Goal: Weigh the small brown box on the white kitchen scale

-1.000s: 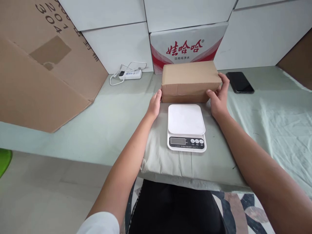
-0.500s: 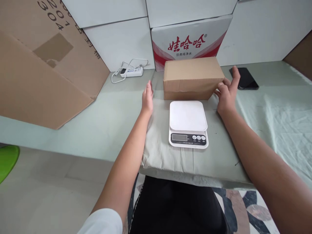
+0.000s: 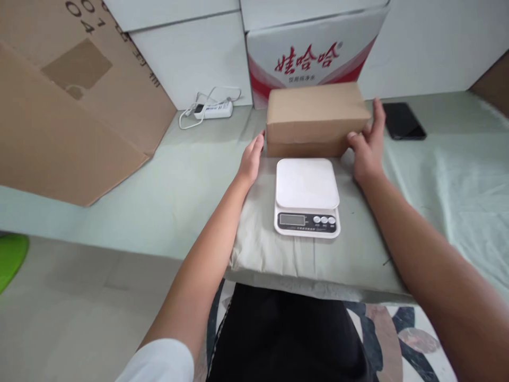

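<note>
A closed brown cardboard box (image 3: 308, 135) stands on the cloth-covered table, just behind a white kitchen scale (image 3: 307, 183). My right hand (image 3: 368, 148) grips its right end, thumb at the front corner and index finger stretched up along the side; the other fingers are partly hidden. At the box's left end, my left hand (image 3: 251, 159) is upright with fingers extended, very close to the side; whether the fingertips touch it I cannot tell. The scale's plate is bare and its display (image 3: 292, 219) looks blank.
A black phone (image 3: 404, 121) lies right of the box. A white power strip (image 3: 214, 110) with a cable is at the back left. Behind stand white cartons, one with red lettering (image 3: 308, 58). A large brown carton (image 3: 79, 127) fills the left. A green object (image 3: 11, 260) is below.
My left hand has moved right, up to the box's left end. My right hand has closed in on the right end. The view has shifted slightly.
</note>
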`<action>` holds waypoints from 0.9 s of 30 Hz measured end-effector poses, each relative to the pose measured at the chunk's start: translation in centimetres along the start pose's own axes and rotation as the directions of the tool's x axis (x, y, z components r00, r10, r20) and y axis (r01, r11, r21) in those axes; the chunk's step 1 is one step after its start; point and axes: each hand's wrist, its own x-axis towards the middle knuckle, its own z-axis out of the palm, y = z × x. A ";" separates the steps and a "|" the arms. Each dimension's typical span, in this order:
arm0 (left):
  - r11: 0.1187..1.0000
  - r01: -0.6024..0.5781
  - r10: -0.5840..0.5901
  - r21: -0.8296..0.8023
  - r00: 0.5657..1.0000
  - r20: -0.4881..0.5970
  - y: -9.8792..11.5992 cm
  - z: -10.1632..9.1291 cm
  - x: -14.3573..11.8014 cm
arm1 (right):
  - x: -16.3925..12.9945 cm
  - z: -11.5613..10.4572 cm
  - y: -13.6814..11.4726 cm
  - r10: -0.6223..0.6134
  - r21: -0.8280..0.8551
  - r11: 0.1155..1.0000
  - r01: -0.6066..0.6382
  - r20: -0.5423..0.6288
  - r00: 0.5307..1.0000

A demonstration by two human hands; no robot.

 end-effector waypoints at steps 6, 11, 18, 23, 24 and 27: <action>1.000 -0.022 0.022 -0.010 1.000 -0.012 0.3 0.1 -0.5 | -0.4 0.4 -0.4 -0.004 -0.021 1.000 0.004 -0.018 1.000; 1.000 -0.022 0.022 0.014 0.999 0.024 0.5 0.4 -1.0 | 0.0 0.5 0.4 -0.042 0.007 0.999 0.043 -0.059 0.997; 0.987 -0.153 0.153 0.055 0.988 0.002 1.7 0.7 -1.6 | 0.1 0.9 -0.7 -0.144 -0.019 0.990 0.143 -0.057 0.988; 0.915 -0.396 0.397 0.078 0.918 -0.002 2.8 1.0 -4.2 | -1.9 0.3 -3.7 -0.244 -0.040 0.970 0.241 -0.116 0.963; 0.899 -0.431 0.432 0.079 0.902 0.004 2.8 1.1 -5.2 | -3.0 0.0 -4.5 -0.253 -0.037 0.967 0.250 -0.126 0.959; 0.870 -0.483 0.484 0.098 0.875 0.010 2.4 1.3 -9.3 | -7.3 -0.7 -6.5 -0.259 -0.012 0.965 0.261 -0.175 0.950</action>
